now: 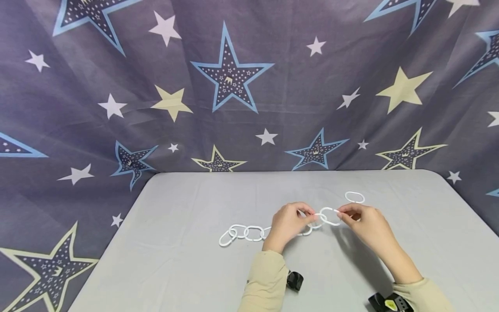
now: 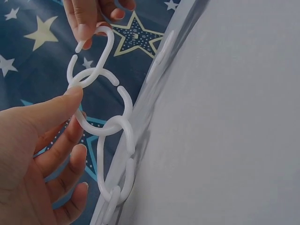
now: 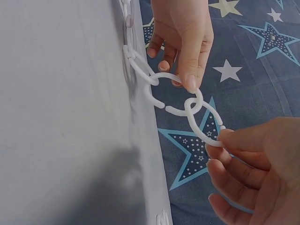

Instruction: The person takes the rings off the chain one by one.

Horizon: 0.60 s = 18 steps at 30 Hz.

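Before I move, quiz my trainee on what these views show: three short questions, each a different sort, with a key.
1. True or false: a single white link lies on the table, apart from the chain.
2. Seen from the head camera, which side's fingers pinch the chain's right end link? A) Left; B) Right; C) Neither.
3. Fill in: the left hand pinches the neighbouring link, which is looped ____ the end link.

Key:
1. True.
2. B, the right hand.
3. Through.
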Motion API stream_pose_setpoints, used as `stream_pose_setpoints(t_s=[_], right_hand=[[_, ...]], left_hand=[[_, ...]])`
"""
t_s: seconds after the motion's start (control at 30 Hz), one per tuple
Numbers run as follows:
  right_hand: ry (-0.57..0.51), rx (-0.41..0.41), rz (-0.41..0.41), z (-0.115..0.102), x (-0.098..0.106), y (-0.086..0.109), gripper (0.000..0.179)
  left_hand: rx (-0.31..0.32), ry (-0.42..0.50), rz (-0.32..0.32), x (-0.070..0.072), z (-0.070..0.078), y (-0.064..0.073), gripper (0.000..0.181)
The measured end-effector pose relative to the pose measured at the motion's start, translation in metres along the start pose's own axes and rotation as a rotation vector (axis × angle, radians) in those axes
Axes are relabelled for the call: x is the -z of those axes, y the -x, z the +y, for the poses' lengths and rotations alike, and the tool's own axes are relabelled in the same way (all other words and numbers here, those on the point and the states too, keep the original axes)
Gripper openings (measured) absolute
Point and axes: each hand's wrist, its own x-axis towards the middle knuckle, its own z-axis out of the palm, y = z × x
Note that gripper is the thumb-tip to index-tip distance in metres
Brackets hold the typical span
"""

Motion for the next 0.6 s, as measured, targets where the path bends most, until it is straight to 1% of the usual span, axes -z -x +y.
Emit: stream_pose_setpoints(t_s=[0.3,0.6], right_hand=[[-0.011,-0.017,-0.029,0.0030,-0.0034,0.0008,0.007],[-0.058,0.001,-0.075,0.0027,-0.0090,0.0005,0.006]], left_hand=[[0.005,0.021,0.012,0.0012,-0.0017,-0.0011,0.012],[0.010,0.031,0.019,0.0034,-0.0033,-0.0003,0.011]])
